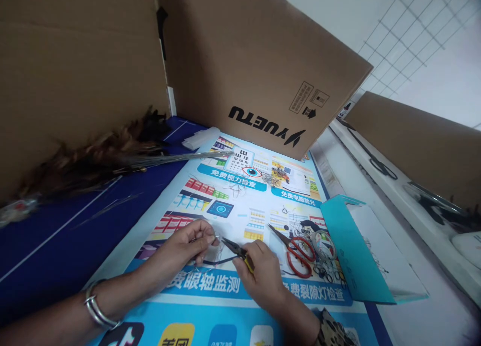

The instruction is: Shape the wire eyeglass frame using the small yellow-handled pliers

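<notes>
1) Spotted tan-and-black fabric point(332, 331) is edging the right forearm point(295, 313)
2) Right hand point(261, 266) is gripping black-nosed, yellow-handled pliers point(236, 248)
3) Left hand point(198, 240) is pinching thin silvery wire point(217, 237) just beside the pliers' tips

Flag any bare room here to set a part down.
The printed sheet looks free below and between the left hand and right hand. The blue cloth has room between the brown feathery bundle and left forearm. Crowded: red-handled scissors and tangled wire loops, up to the teal box.
</notes>
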A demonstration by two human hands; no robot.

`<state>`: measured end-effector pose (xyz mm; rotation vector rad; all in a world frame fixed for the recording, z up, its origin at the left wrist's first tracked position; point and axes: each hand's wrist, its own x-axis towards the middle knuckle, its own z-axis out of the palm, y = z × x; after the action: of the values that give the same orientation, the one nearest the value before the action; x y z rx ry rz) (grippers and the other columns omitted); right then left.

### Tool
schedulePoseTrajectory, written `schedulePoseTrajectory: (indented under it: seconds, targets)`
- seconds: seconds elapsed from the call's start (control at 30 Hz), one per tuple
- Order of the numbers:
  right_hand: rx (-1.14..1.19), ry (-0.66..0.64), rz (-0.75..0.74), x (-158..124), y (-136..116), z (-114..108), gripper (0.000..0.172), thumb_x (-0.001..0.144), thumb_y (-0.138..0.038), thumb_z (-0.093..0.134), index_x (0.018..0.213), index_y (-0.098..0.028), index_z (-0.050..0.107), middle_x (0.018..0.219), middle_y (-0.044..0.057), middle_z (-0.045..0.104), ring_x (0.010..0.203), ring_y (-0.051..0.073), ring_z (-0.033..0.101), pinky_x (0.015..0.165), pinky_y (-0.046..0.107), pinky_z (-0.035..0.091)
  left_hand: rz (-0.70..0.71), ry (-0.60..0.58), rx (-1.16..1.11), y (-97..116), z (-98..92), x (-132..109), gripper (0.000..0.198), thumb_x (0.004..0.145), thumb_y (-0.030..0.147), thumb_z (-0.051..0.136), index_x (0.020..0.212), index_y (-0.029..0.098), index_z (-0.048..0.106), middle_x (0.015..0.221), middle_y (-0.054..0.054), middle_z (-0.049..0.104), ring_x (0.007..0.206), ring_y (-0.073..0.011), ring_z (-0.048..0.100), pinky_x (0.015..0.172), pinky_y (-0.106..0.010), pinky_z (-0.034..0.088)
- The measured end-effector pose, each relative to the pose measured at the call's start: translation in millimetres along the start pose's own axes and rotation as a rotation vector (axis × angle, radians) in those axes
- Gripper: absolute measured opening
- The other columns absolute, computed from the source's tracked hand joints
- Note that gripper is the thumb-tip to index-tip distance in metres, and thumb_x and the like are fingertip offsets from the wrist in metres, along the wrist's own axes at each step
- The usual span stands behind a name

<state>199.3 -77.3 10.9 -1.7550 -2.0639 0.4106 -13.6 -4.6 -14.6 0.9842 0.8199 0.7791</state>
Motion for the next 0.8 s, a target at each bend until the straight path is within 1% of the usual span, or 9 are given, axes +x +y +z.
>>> schedulePoseTrajectory:
  seconds: [0.13, 0.23, 0.37, 0.53, 0.7, 0.8]
  targets:
    - [0.253, 0.076, 0.024, 9.4, 2.3, 1.4, 0.02, 0.089, -0.037, 0.053, 0.094, -0.019, 0.061, 0.09, 0.006, 0.062, 0.08, 0.018, 0.058, 0.069, 0.026, 0.045, -0.025, 0.047, -0.016, 3.0, 2.3, 1.1, 0.026, 0.081, 0.04, 0.071, 0.085, 0.021, 0.052, 0.076, 0.004, 0.066, 0.045, -0.0078, 0.049, 0.046, -0.021, 0.036]
    - [0.399, 0.084, 0.08, 18.8, 0.8, 5.6, 0.019, 0.085, -0.035, 0.057, 0.094, -0.019, 0.06, 0.086, 0.003, 0.061, 0.074, 0.015, 0.056, 0.066, 0.024, 0.045, -0.033, 0.069, -0.035, 5.4, 4.9, 1.5, 0.029, 0.078, 0.04, 0.072, 0.083, 0.022, 0.051, 0.074, 0.005, 0.064, 0.045, -0.0077, 0.049, 0.045, -0.021, 0.037]
    - [0.565, 0.017, 0.134, 35.1, -5.4, 8.6, 0.023, 0.082, -0.037, 0.06, 0.096, -0.019, 0.06, 0.085, 0.002, 0.062, 0.075, 0.015, 0.056, 0.066, 0.025, 0.046, -0.015, 0.075, -0.065, 4.6, 5.2, 1.8, 0.028, 0.08, 0.039, 0.072, 0.083, 0.021, 0.051, 0.071, 0.005, 0.062, 0.047, -0.0078, 0.049, 0.046, -0.02, 0.036]
    - [0.752, -0.085, 0.166, 53.6, -15.8, 8.5, 0.017, 0.079, -0.033, 0.061, 0.089, -0.019, 0.059, 0.075, -0.002, 0.056, 0.065, 0.013, 0.051, 0.06, 0.024, 0.042, -0.005, 0.053, -0.07, 1.1, 1.9, 3.0, 0.025, 0.084, 0.038, 0.07, 0.086, 0.022, 0.051, 0.062, 0.008, 0.054, 0.047, -0.0084, 0.048, 0.046, -0.02, 0.035]
    - [0.886, -0.122, 0.177, 60.2, -19.2, 15.6, 0.017, 0.074, -0.031, 0.063, 0.086, -0.021, 0.055, 0.074, -0.003, 0.055, 0.066, 0.013, 0.053, 0.06, 0.023, 0.042, -0.005, 0.039, -0.067, -0.1, 0.7, 4.4, 0.026, 0.084, 0.04, 0.069, 0.087, 0.022, 0.051, 0.063, 0.008, 0.052, 0.047, -0.0078, 0.047, 0.046, -0.019, 0.034]
    - [0.955, -0.13, 0.201, 61.1, -18.6, 18.9, 0.016, 0.073, -0.029, 0.064, 0.084, -0.02, 0.056, 0.076, -0.003, 0.056, 0.068, 0.013, 0.054, 0.061, 0.023, 0.042, -0.024, 0.041, -0.066, -0.6, -0.1, 3.9, 0.025, 0.084, 0.04, 0.069, 0.086, 0.022, 0.052, 0.063, 0.008, 0.051, 0.047, -0.0077, 0.048, 0.046, -0.019, 0.034]
